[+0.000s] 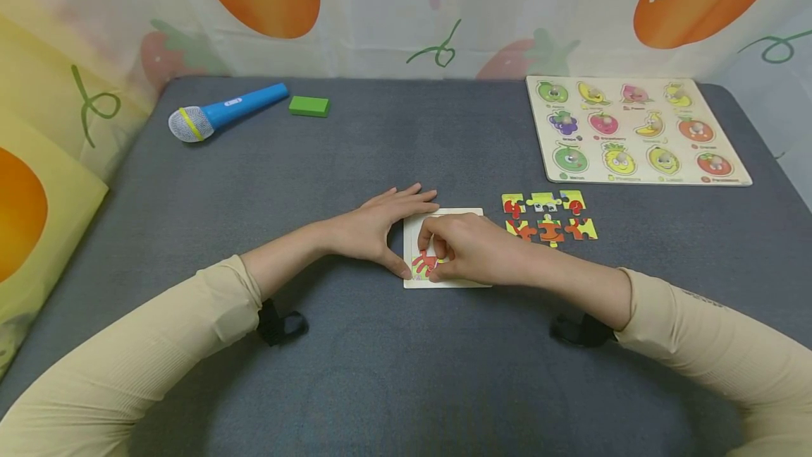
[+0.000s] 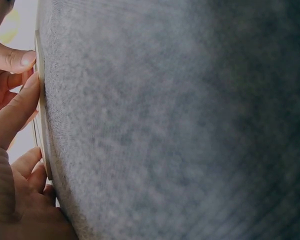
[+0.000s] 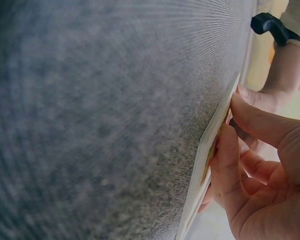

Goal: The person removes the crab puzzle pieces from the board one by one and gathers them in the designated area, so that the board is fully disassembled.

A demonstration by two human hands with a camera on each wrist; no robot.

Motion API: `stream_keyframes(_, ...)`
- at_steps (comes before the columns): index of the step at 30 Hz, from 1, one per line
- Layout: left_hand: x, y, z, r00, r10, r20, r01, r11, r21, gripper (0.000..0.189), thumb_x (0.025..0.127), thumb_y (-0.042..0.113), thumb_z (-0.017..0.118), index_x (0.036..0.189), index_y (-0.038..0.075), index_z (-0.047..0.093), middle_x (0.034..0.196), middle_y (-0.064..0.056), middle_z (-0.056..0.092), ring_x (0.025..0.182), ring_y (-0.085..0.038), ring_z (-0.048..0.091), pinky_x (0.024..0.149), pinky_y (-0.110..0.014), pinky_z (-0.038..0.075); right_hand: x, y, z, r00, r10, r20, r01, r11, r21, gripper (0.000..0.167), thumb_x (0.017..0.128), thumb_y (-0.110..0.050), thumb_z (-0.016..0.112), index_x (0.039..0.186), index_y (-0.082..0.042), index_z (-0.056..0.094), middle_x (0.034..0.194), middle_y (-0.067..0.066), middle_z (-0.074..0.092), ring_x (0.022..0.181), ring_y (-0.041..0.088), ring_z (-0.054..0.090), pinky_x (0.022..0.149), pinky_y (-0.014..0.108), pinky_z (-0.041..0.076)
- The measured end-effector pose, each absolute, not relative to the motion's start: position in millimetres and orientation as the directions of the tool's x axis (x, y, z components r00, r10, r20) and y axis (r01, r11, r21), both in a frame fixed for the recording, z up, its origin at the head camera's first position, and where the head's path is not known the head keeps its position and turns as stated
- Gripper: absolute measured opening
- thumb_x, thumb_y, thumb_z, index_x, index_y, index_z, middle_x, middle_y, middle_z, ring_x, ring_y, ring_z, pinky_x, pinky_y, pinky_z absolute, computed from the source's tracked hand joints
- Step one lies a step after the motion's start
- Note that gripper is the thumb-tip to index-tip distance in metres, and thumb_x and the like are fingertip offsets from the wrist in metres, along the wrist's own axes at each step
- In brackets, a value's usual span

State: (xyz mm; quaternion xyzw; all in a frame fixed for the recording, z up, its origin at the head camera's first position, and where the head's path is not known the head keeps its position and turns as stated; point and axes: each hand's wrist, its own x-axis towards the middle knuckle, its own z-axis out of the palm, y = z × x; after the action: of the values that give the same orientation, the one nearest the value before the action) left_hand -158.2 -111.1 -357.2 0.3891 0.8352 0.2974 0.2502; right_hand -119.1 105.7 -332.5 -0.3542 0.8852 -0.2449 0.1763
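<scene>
A small white-framed puzzle board [image 1: 448, 283] lies flat on the grey table. In its lower left part shows a puzzle piece [image 1: 423, 264] with red, crab-like shapes on yellow-green. My right hand [image 1: 472, 249] is over the board, thumb and index finger bent around this piece, partly hiding it. My left hand [image 1: 374, 228] spreads along the board's left side, thumb at the lower left corner, index finger near the top edge. In the right wrist view, the right fingers [image 3: 230, 165] are right at the board's surface. Several loose jigsaw pieces [image 1: 550, 231] lie right of the board, beyond the right forearm.
A wooden fruit peg puzzle [image 1: 641, 134] lies at the back right. At the back left are a blue toy microphone [image 1: 244, 106] and a green block [image 1: 309, 106]. A printed curtain [image 1: 368, 13] hangs along the table's far edge.
</scene>
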Motion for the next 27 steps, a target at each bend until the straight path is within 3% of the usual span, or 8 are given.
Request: stream_keyframes(27,-158.7,-110.3,-358.0,-0.571,0.798,-0.192,0.495,0.521,0.696,0.102,0.07,0.037,0.088,0.154,0.014,0.034,0.167,-0.003,0.021,0.159,-0.024,0.004,0.129,-0.049,0.0,-116.9,104.9,-329.7,-0.696,-0.707,-0.124,-0.559,0.643,-0.524,0.036,0.077,-0.018,0.084,0.1,-0.015,0.057,0.08,-0.002,0.061,0.067,0.006,0.051,0.06,0.021,0.042)
